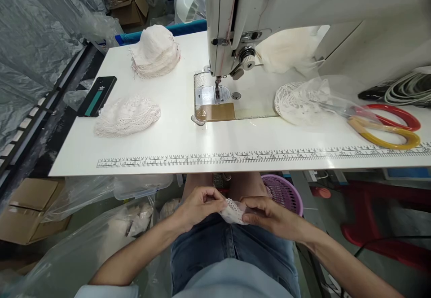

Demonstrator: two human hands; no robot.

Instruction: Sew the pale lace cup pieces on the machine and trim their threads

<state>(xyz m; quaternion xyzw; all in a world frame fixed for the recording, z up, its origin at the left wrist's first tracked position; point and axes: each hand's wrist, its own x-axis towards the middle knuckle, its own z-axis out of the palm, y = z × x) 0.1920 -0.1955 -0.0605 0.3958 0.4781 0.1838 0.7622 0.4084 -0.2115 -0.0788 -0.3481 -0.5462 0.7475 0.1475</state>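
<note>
My left hand [204, 206] pinches one end of a small white lace piece [233, 212] above my lap, below the table's front edge. The other end of that lace is between the thumb and fingers of my right hand [269, 217]. A sewing machine [224, 24] stands on the white table [175, 141] beyond both hands, its needle over the metal plate. To its left lie a stack of pale fabric pieces [155, 51] and a pile of lace pieces [129, 116].
Red-and-yellow-handled scissors [387, 125] lie at the right beside bagged lace [299, 102]. A black phone [97, 96] rests on the left table edge. A printed ruler [256, 156] runs along the front. Below are a purple basket [286, 192] and a cardboard box [30, 208].
</note>
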